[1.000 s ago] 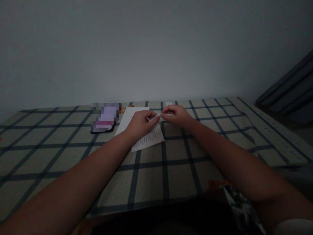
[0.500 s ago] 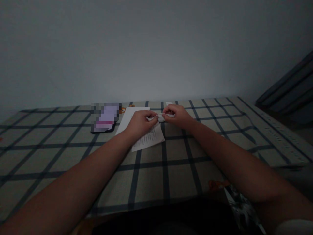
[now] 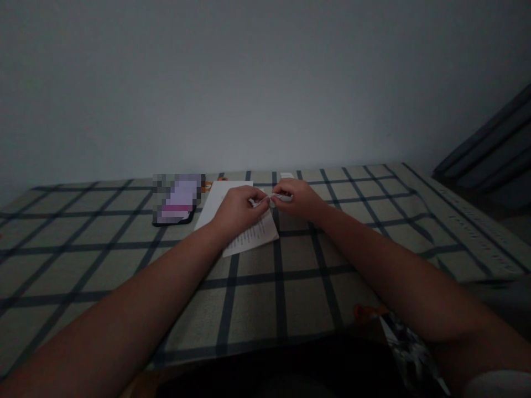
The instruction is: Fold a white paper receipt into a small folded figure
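My left hand (image 3: 238, 210) and my right hand (image 3: 299, 198) meet fingertip to fingertip over a checked cloth. Pinched between both is a small white folded strip of paper (image 3: 284, 198); one end sticks out from the right fingers, and the fingers hide much of the rest. Beneath my left hand lies a printed sheet of paper (image 3: 256, 236), its lower corner showing lines of text. A blank white part of paper (image 3: 213, 202) extends behind that hand; whether it is a separate sheet I cannot tell.
To the left, a phone (image 3: 180, 196) with a lit, blurred screen lies on the checked cloth (image 3: 103, 265). A white scrap (image 3: 286, 175) sits beyond my right hand. The wall (image 3: 265, 83) rises behind, and a dark striped thing (image 3: 493, 149) leans at right.
My hands have drawn slightly closer together. The whitish crumpled part that showed between the fingertips is now mostly covered, and the right fingers have curled further around the strip.
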{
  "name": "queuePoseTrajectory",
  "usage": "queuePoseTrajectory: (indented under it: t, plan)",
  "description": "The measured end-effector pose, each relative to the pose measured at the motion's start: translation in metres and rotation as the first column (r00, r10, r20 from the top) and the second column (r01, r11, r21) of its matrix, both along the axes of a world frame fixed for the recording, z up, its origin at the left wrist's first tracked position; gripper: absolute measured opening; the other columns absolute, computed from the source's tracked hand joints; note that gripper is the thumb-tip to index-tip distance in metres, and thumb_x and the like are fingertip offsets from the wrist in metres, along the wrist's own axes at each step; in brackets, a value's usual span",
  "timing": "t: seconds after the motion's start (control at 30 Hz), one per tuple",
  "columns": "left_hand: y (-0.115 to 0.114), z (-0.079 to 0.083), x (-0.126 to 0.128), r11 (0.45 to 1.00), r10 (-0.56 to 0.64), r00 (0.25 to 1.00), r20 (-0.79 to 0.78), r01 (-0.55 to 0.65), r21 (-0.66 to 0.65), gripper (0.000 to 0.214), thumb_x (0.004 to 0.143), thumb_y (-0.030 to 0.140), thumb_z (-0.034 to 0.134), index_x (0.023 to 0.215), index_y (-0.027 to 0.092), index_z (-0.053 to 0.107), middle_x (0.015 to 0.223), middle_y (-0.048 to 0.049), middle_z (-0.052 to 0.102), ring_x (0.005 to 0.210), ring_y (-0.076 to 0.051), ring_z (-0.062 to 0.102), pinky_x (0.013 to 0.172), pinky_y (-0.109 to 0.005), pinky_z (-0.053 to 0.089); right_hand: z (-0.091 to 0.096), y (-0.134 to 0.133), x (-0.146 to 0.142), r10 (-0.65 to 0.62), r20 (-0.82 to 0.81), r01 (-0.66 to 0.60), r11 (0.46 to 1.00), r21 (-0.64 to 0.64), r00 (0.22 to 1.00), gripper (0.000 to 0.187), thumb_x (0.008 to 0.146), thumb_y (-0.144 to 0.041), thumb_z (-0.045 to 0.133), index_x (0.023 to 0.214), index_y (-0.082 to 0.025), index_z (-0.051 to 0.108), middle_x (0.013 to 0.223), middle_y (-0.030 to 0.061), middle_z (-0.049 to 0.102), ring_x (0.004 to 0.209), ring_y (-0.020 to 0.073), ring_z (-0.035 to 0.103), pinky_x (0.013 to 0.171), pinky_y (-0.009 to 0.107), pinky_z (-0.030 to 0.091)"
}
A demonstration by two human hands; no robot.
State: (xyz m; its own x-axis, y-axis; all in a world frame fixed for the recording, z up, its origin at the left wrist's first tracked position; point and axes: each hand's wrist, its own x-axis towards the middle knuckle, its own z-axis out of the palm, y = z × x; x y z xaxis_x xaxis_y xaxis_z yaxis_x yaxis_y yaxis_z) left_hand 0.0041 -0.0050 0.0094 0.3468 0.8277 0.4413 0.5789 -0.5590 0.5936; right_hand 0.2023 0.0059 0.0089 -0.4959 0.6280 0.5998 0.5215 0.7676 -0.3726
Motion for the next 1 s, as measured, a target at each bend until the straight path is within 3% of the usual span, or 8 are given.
queuePoseTrajectory:
  t: [0.43, 0.6, 1.0]
  plan:
    - [0.0004, -0.0006, 0.0001, 0.997, 0.018, 0.996, 0.083, -0.011, -0.081, 0.030, 0.084, 0.043, 0.060, 0.089, 0.017, 0.075, 0.086, -0.0073, 0.075, 0.072, -0.019, 0.066, 0.064, -0.029, 0.050, 0.0009, 0.0037, 0.0041, -0.050, -0.052, 0.047, 0.997, -0.060, 0.997, 0.015, 0.079, -0.026, 0.057, 0.079, -0.014, 0.064, 0.074, 0.0028, 0.061, 0.068, 0.0136, 0.050, 0.064, 0.026, 0.035]
    - [-0.0005, -0.0002, -0.0006, 0.999, -0.028, 0.999, 0.023, 0.028, -0.035, 0.029, 0.085, 0.042, 0.059, 0.086, 0.017, 0.075, 0.081, -0.0063, 0.074, 0.071, -0.018, 0.066, 0.063, -0.027, 0.049, 0.0019, 0.0010, 0.0035, -0.042, -0.039, 0.037, 0.991, -0.128, 0.998, 0.014, 0.078, -0.027, 0.057, 0.079, -0.014, 0.062, 0.073, 0.0018, 0.060, 0.068, 0.0133, 0.050, 0.064, 0.025, 0.034]
    - [-0.0001, -0.0016, -0.0010, 0.999, -0.035, 0.999, -0.019, 0.035, 0.036, 0.029, 0.085, 0.040, 0.058, 0.088, 0.017, 0.075, 0.082, -0.0072, 0.073, 0.072, -0.018, 0.064, 0.064, -0.028, 0.048, 0.0021, 0.0000, 0.0022, 0.006, 0.005, -0.005, 0.996, -0.088, 1.000, 0.019, 0.082, -0.033, 0.058, 0.080, -0.016, 0.064, 0.075, 0.0030, 0.062, 0.070, 0.0142, 0.051, 0.066, 0.027, 0.036]
